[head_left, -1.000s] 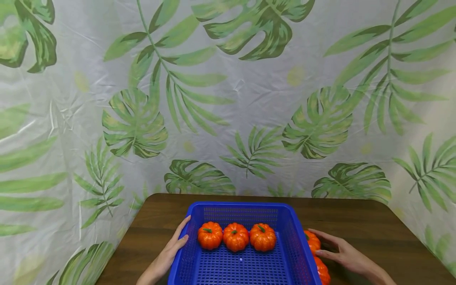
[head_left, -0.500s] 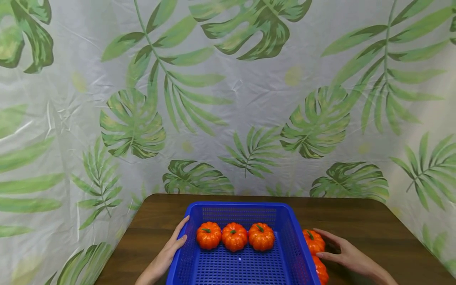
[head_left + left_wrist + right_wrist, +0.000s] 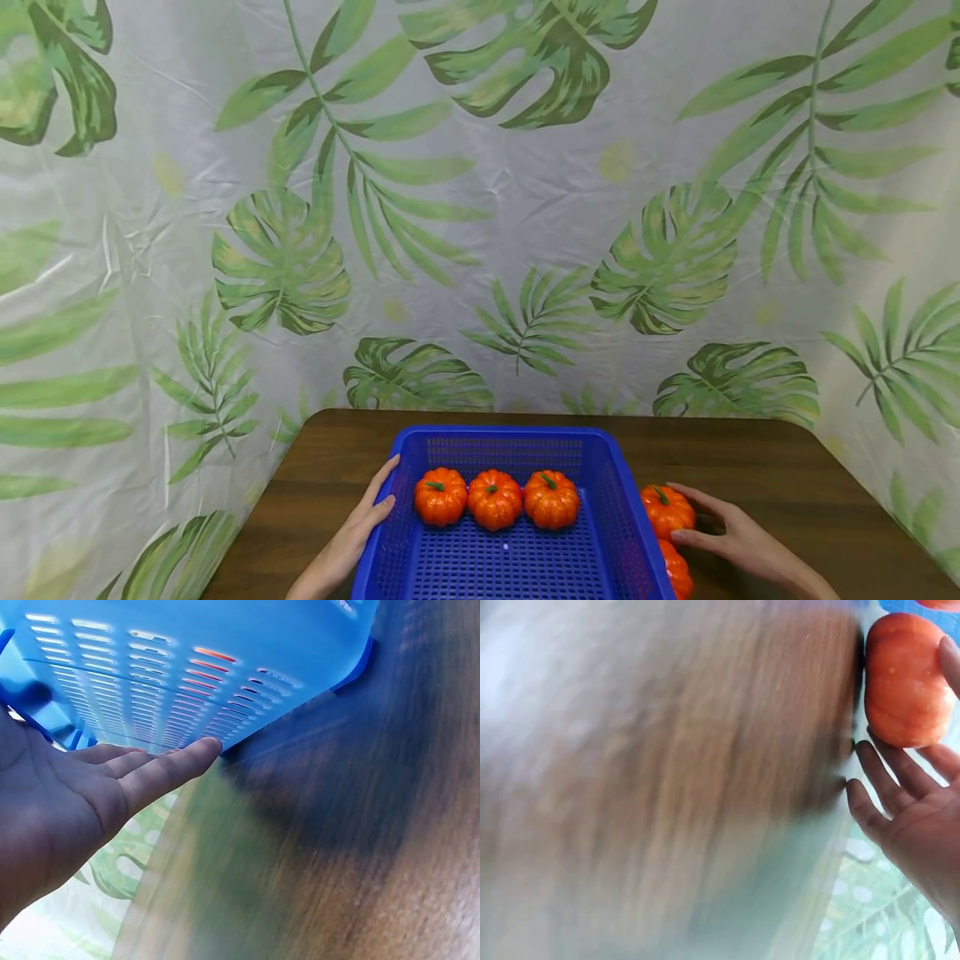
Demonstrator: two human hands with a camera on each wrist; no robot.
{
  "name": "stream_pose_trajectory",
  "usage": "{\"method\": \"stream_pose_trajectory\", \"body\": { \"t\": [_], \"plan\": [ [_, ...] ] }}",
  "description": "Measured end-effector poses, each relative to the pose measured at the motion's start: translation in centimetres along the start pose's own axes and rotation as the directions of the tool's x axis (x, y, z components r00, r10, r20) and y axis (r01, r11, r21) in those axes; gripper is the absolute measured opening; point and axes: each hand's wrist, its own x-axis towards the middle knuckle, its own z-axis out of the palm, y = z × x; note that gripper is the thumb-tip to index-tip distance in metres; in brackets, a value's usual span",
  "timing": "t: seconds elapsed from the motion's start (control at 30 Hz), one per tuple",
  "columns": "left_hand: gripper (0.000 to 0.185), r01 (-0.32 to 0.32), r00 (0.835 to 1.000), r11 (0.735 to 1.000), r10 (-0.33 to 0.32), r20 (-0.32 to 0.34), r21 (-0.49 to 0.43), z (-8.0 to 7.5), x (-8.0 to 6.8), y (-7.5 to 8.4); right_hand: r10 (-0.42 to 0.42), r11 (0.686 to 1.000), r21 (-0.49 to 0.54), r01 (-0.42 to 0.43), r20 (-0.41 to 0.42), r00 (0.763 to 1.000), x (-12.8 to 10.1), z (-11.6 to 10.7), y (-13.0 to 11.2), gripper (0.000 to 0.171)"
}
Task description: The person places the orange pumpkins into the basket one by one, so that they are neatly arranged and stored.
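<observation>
A blue plastic basket stands on the table with several orange pumpkins about it. Three of them, a left one, a middle one and a right one, sit in a row inside. Flat against the basket's left outer wall lies my left hand, fingers straight. Outside the right wall, my right hand holds a pumpkin between thumb and fingers; that pumpkin also shows in the right wrist view. Nearer me is another pumpkin, partly hidden by the basket.
The brown wooden table extends behind the basket and to both sides. A leaf-patterned curtain hangs behind its back edge. The basket's near end runs out of the head view.
My right hand and the pumpkin it holds have shifted slightly right, away from the basket wall, so more of that pumpkin shows. The left hand and basket stay in place.
</observation>
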Motion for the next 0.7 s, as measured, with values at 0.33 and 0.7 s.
{"method": "stream_pose_trajectory", "body": {
  "t": [0.33, 0.7],
  "plan": [
    [0.061, -0.004, 1.0, 1.0, 0.005, -0.011, 0.013, 0.1, 0.0, 0.0, -0.01, 1.0, 0.01, 0.01, -0.03, 1.0, -0.3, -0.8, -0.4, 0.061],
    [0.06, 0.004, 1.0, 1.0, -0.004, -0.009, 0.004, 0.1, 0.0, 0.0, 0.012, 1.0, -0.012, -0.014, -0.158, 0.987, 1.4, -2.3, -4.5, 0.068]
  ]
}}
